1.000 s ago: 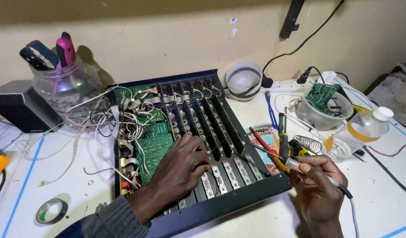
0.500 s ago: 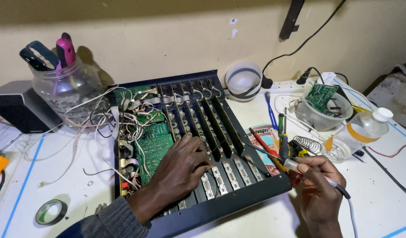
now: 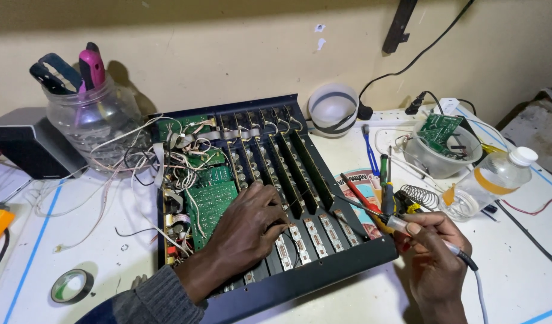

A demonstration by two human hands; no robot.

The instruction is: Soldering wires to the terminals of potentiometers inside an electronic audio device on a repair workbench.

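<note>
An opened dark blue electronics chassis [image 3: 324,264] lies on the white table, with upright circuit cards [image 3: 288,162] in rows and a green circuit board [image 3: 208,203] amid loose wires. My left hand [image 3: 249,225] rests inside it, fingers pressed on the lower ends of the cards. My right hand [image 3: 432,252] grips a soldering iron [image 3: 396,223] like a pen at the chassis's right edge. Its tip points left toward the cards, and its white cord trails off to the lower right.
A clear jar of tools [image 3: 93,114] and a grey box [image 3: 24,141] stand at the back left. A tape roll [image 3: 72,285] lies front left. To the right are a bowl with a green board [image 3: 441,141], a plastic bottle [image 3: 498,174], screwdrivers [image 3: 385,180] and a coil stand [image 3: 421,196].
My left hand's fingers have shifted slightly on the cards. The right hand and the soldering iron have barely moved.
</note>
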